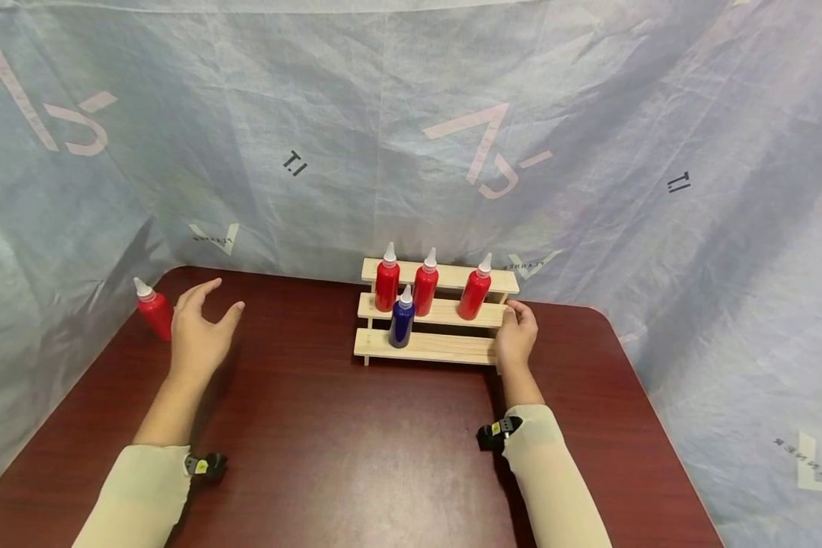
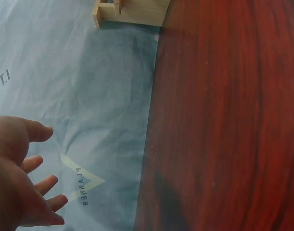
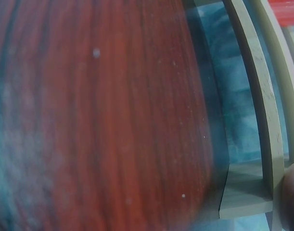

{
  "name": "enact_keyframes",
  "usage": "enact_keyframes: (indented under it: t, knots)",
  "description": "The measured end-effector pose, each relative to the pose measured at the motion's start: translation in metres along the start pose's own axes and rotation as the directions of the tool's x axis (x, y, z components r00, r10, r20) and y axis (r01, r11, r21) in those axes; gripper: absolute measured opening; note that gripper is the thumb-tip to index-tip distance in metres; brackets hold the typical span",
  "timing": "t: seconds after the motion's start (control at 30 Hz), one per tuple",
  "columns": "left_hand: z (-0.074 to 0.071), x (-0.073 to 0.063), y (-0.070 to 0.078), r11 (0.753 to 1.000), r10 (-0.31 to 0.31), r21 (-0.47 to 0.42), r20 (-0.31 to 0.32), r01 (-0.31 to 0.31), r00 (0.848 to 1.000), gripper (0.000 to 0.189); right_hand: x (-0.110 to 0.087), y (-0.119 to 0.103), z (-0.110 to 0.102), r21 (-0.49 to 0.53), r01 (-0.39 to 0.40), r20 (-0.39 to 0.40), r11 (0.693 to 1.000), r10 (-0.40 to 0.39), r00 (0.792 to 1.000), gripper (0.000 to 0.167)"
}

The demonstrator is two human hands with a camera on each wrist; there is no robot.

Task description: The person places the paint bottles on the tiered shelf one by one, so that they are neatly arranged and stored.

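My left hand is raised over the left part of the table, thumb and fingers spread apart with nothing between them. Just left of it is a red squeeze bottle with a white pointed cap, partly hidden behind the hand. My right hand grips the right end of a three-step wooden display rack, fingers at the middle step. Three red squeeze bottles, one of them a red bottle nearest that hand, stand on the middle step. A dark blue squeeze bottle stands on the lowest step, towards the left.
The rack stands near the back of a dark red wooden table. A grey-blue printed cloth hangs behind the table and along its sides. In the left wrist view, the end of the wooden rack shows at the top.
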State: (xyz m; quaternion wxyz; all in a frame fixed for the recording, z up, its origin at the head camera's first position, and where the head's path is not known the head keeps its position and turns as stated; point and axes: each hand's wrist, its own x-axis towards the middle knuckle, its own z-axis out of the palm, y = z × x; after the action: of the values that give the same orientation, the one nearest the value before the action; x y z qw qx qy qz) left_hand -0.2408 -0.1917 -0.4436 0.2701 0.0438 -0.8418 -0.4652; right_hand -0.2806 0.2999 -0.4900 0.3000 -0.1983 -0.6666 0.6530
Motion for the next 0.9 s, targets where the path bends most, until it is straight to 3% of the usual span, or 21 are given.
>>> enact_keyframes:
  t: [0.23, 0.47, 0.6, 0.77, 0.83, 0.9]
  knots:
    - [-0.003, 0.001, -0.005, 0.997, 0.051, -0.052, -0.13, -0.059, 0.99, 0.05, 0.001, 0.002, 0.0, 0.009, -0.005, 0.002, 1.0, 0.004, 1.0, 0.025]
    - [-0.008, 0.007, -0.013, 0.985, 0.093, -0.111, -0.304, -0.132, 0.948, 0.048, -0.001, 0.001, -0.001, 0.027, -0.011, 0.012, 1.0, 0.011, 1.0, 0.026]
    - [-0.012, 0.009, -0.017, 0.983, 0.089, -0.119, -0.368, -0.141, 0.925, 0.059, -0.001, -0.002, -0.001, 0.031, -0.012, 0.022, 0.999, 0.011, 1.0, 0.027]
    - [-0.018, 0.009, -0.005, 0.982, 0.04, -0.149, -0.45, -0.12, 0.892, 0.086, -0.001, -0.003, -0.001, 0.031, -0.002, 0.019, 1.0, 0.001, 1.0, 0.027]
    - [-0.022, 0.008, 0.004, 0.978, -0.008, -0.191, -0.456, -0.089, 0.89, 0.092, -0.001, -0.002, -0.001, 0.026, 0.002, 0.014, 1.0, -0.002, 1.0, 0.026]
    - [-0.026, 0.009, 0.008, 0.973, -0.071, -0.229, -0.434, -0.034, 0.898, 0.096, -0.001, -0.001, 0.0, 0.026, 0.001, 0.012, 1.0, -0.001, 1.0, 0.026]
